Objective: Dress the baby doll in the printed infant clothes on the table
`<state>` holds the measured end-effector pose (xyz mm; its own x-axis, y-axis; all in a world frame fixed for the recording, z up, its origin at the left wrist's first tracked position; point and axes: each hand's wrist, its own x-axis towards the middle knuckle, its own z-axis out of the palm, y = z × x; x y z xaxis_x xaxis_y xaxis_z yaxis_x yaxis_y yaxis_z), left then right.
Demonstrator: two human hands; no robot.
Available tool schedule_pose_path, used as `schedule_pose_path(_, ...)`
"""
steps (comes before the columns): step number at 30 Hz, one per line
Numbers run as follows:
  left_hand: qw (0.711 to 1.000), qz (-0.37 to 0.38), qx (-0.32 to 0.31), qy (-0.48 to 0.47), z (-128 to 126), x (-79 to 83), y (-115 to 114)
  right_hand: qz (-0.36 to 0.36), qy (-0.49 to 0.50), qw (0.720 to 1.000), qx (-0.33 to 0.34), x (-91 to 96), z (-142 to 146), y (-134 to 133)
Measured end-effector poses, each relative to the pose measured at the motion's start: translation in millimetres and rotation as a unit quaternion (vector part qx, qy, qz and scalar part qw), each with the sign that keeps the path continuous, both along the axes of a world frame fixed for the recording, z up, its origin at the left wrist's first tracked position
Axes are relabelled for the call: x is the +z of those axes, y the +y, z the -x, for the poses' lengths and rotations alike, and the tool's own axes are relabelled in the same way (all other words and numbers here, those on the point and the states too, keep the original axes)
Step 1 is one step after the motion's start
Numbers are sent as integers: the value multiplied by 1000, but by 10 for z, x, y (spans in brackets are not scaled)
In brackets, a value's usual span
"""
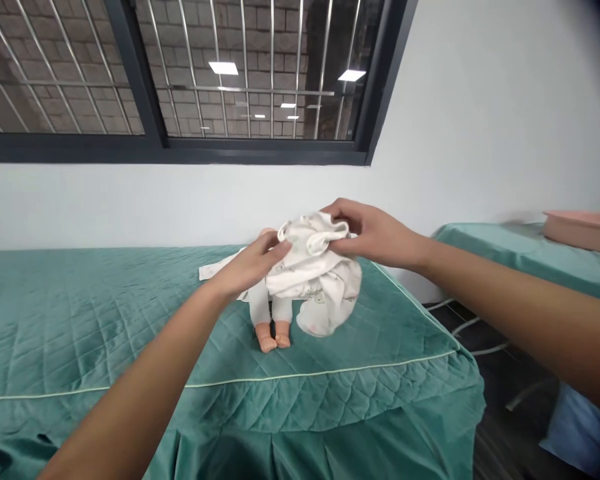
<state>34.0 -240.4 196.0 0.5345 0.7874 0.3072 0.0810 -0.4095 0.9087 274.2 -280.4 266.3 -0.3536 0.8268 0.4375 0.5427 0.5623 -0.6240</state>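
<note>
A white baby garment [325, 273] with a small print is held bunched up in the air between my hands. On its left edge my left hand [257, 262] pinches the cloth between thumb and fingers. My right hand [363, 230] grips the upper right edge, near a rolled opening. Behind and below lies a baby doll [271, 313] with white legs and bare feet pointing towards me; its upper body is mostly hidden by my left hand and the cloth. A white sleeve [213, 269] of another garment sticks out to the doll's left.
The doll lies on a green quilted bed cover [105, 320] with pale piping. A second green-covered surface [485, 240] at right carries a pink basin [580, 230]. White wall and a barred window [250, 73] stand behind. Something blue [580, 427] is on the floor at lower right.
</note>
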Motion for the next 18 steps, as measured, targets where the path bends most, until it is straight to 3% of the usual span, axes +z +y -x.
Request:
schedule_pose_path(4, 984, 132, -108, -57, 260, -55, -131, 23, 134, 989, -52, 95, 105, -86)
schedule_pose_path(6, 976, 147, -141, -75, 290, -61, -212, 61, 186, 979, -55, 59, 180, -100)
schedule_pose_path(9, 984, 120, -54, -122, 245, -15, -283, 141, 190, 972, 9, -57, 262, -105)
schedule_pose_path(12, 973, 107, 55, -194, 226, 55, -259, 198, 71, 976, 48, -195, 236, -107)
schedule_pose_path(14, 964, 109, 92, -227, 252, 113, -228, 216, -31, 975, 51, -276, 184, -108)
schedule_pose_path(16, 964, 101, 114, -220, 282, 201, -223, 220, -83, 971, 46, -314, 160, -114)
schedule_pose_path(18, 978, 63, 122, -155, 290, 329, -252, 197, -60, 978, 46, -275, 203, -131)
